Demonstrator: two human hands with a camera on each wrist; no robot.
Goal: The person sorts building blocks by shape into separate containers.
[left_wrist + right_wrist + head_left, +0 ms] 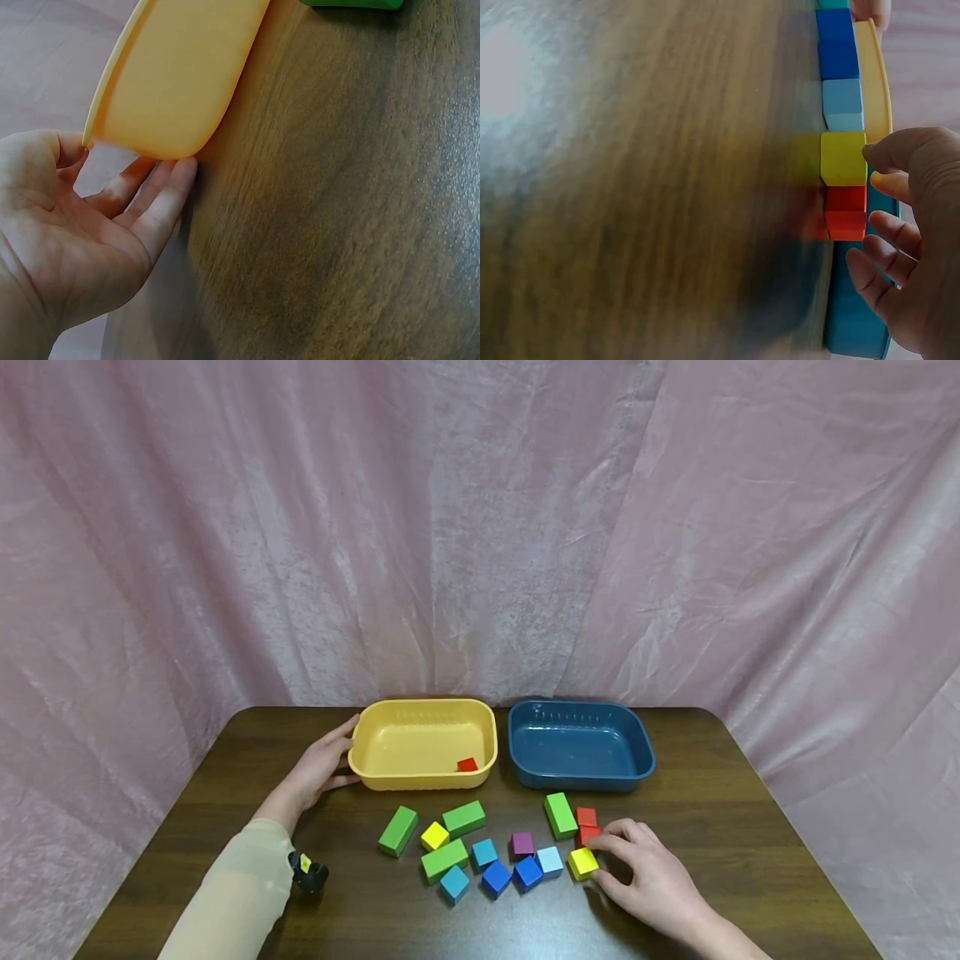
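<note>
My left hand (pixel 318 772) rests against the left end of a yellow plastic tub (pixel 360 777), with its fingers touching the outer wall in the left wrist view. A red block (pixel 467 765) lies inside that tub. At the right, my right hand (pixel 651 877) reaches over the table with thumb and forefinger spread beside a yellow cube (pixel 582 864). The thumb tip is at the cube's edge in the right wrist view; no firm grip shows. Just behind the cube, two red blocks (pixel 587 817) stand together near the forefinger, which partly covers the nearer one.
A blue tub (pixel 517 768) stands right of the yellow one. Before them lie several green blocks (pixel 397 832), another yellow cube (pixel 435 836), a purple cube (pixel 522 845), a pale blue cube (pixel 550 862) and several darker blue cubes (pixel 497 878) on the brown table (pixel 720 827). Pink curtain (pixel 480 527) hangs behind.
</note>
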